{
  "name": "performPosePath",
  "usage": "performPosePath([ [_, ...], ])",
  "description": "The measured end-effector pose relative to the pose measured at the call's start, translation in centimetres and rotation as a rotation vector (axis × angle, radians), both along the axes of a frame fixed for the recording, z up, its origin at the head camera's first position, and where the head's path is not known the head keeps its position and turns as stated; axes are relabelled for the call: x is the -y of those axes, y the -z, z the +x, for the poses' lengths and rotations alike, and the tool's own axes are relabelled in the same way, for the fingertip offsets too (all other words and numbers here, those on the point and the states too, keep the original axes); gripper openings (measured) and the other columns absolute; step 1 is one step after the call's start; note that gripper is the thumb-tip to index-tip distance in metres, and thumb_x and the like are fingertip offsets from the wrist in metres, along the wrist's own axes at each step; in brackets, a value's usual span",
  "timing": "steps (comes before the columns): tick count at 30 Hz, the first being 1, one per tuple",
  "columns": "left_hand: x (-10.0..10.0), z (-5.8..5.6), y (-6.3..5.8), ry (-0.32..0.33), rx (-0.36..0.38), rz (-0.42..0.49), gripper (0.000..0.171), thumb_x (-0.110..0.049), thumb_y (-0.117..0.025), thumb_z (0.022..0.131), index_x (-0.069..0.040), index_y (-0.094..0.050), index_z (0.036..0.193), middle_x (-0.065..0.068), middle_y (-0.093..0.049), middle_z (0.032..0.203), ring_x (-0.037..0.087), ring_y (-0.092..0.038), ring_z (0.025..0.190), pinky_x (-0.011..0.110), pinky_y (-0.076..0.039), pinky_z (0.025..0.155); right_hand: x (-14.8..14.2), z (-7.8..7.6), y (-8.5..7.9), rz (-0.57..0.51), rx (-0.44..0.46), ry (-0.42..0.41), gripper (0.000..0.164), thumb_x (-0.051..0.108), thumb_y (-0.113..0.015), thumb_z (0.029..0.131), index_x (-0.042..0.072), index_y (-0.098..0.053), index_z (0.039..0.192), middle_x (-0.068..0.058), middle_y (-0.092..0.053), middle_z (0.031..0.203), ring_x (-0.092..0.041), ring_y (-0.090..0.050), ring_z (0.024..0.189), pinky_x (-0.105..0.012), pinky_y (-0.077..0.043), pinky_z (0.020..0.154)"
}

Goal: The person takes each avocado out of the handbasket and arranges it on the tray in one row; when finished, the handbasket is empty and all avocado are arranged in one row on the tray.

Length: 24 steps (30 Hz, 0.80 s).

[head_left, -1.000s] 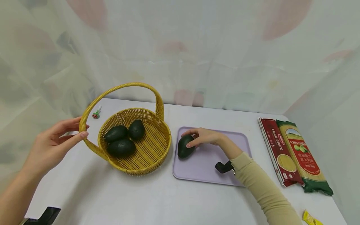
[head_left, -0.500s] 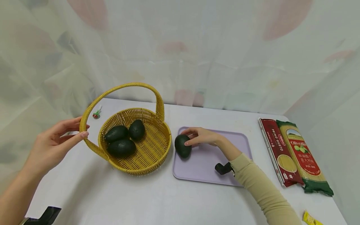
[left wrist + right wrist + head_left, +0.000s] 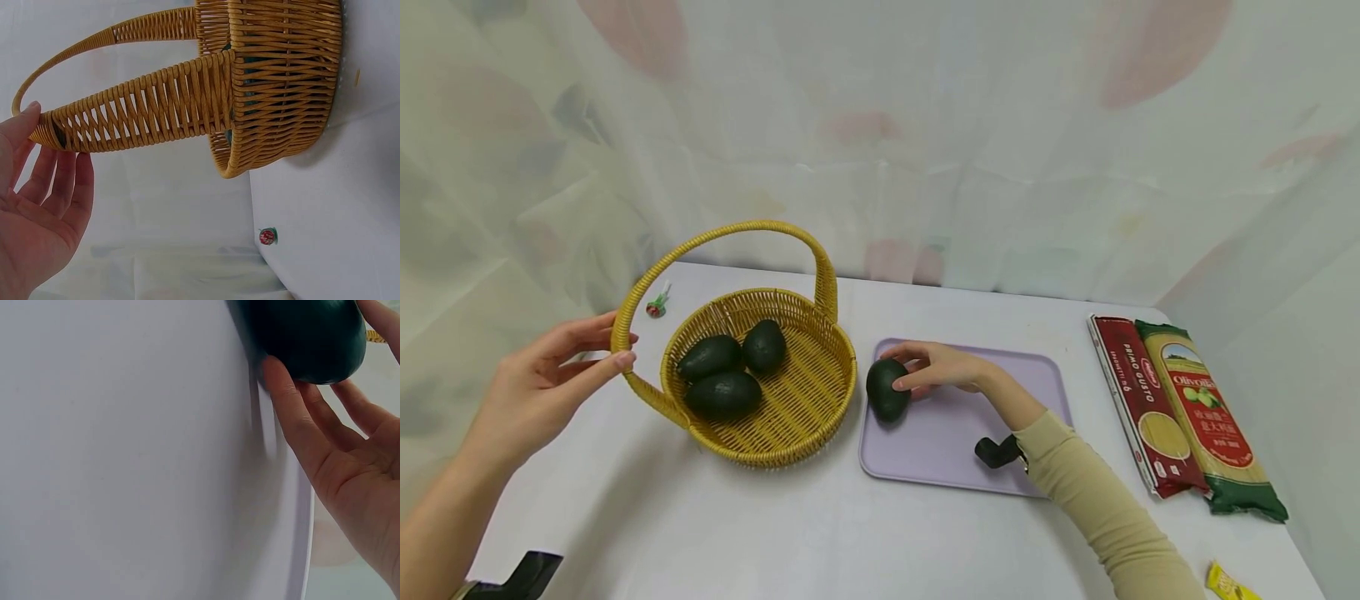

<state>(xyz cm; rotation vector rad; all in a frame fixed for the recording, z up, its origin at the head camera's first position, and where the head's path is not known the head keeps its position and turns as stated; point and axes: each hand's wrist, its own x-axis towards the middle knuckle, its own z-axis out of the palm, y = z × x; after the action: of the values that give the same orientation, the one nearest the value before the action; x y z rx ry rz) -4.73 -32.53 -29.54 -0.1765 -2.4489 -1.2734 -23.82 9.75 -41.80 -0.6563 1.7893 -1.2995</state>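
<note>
A yellow wicker basket (image 3: pixel 805 392) with a tall arched handle stands on the left of the white table. Three dark green avocados (image 3: pixel 721 395) lie in its left half. My left hand (image 3: pixel 546 379) pinches the left side of the handle between thumb and fingers; the left wrist view shows the handle (image 3: pixel 137 106) close up. At the left end of a lilac tray (image 3: pixel 925 458), my right hand (image 3: pixel 936 367) grips another avocado (image 3: pixel 886 396) from its right side. In the right wrist view, thumb and fingers reach round this avocado (image 3: pixel 312 337).
Two spaghetti packs, one red (image 3: pixel 1150 408) and one green and beige (image 3: pixel 1213 417), lie side by side at the right. A yellow wrapper (image 3: pixel 1231 583) is near the front right. Behind the basket's left side sits a small red-and-green item (image 3: pixel 657 307). Patterned curtains hang behind.
My right hand's avocado has shifted slightly left toward the tray's left rim and turned a little. My left hand and the basket have stayed in place.
</note>
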Motion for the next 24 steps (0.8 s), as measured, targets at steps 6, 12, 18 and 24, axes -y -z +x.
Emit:
performPosePath([
  [6,-0.03,0.01,-0.08,-0.004,0.006,-0.001,0.043,0.011,-0.069,0.084,0.001,-0.062,0.125,-0.004,-0.067,0.104,0.002,-0.062,0.096,0.008,-0.048,0.079,0.04,-0.02,-0.02,0.008,0.005,0.006,0.057,0.016,-0.074,0.087,0.014,-0.05,0.139,-0.008,-0.05,0.135,-0.021,-0.058,0.11,-0.044,-0.054,0.088],
  [12,-0.11,0.02,-0.16,-0.008,0.012,-0.009,0.043,0.01,-0.069,0.084,-0.001,-0.062,0.125,-0.003,-0.067,0.104,0.001,-0.062,0.096,0.007,-0.048,0.079,0.0,-0.04,0.08,0.02,0.001,0.019,0.058,0.017,-0.074,0.087,0.015,-0.05,0.139,-0.007,-0.05,0.137,-0.021,-0.058,0.111,-0.043,-0.055,0.088],
  [18,-0.04,0.07,-0.22,-0.011,0.02,-0.008,0.044,0.009,-0.069,0.084,0.0,-0.062,0.126,-0.005,-0.067,0.104,0.001,-0.062,0.096,0.007,-0.048,0.079,-0.09,-0.24,0.22,0.021,-0.008,0.031,0.058,0.017,-0.074,0.087,0.014,-0.05,0.14,-0.008,-0.048,0.14,-0.021,-0.058,0.112,-0.042,-0.055,0.087],
  [24,0.07,0.08,-0.16,-0.01,0.018,0.002,0.045,0.01,-0.069,0.084,0.0,-0.062,0.127,-0.005,-0.067,0.104,0.001,-0.062,0.096,0.007,-0.048,0.079,-0.2,-0.54,0.5,0.015,-0.015,0.034,0.059,0.016,-0.073,0.088,0.012,-0.049,0.141,-0.009,-0.046,0.142,-0.023,-0.057,0.114,-0.042,-0.055,0.088],
])
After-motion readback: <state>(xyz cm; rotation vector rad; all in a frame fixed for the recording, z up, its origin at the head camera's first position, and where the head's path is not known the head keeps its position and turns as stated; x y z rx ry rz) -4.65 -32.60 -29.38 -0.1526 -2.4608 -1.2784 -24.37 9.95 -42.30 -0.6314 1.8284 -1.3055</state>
